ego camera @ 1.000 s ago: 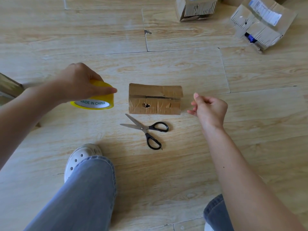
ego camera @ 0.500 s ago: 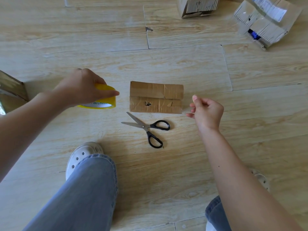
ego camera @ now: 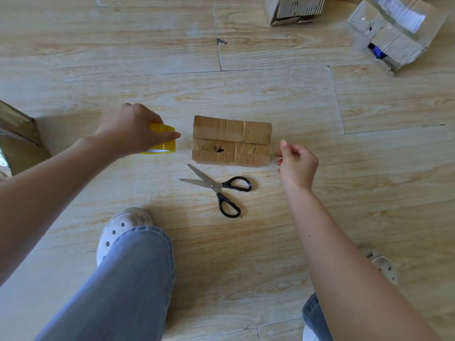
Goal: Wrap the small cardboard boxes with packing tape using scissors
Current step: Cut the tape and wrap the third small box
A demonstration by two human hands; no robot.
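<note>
Tape roll (ego camera: pixel 164 131) lowered beside box (ego camera: pixel 231 141), strip (ego camera: pixel 273 160) seemingly pinched, lettering unreadable

The person wore loose light-blue denim jeans (ego camera: pixel 128 279) with stitched hems and white clog-style shoes (ego camera: pixel 120 227) pierced with round holes, and both arms were bare from the left hand (ego camera: pixel 133 129) and right hand (ego camera: pixel 298 163) back to the frame's edge.
</note>
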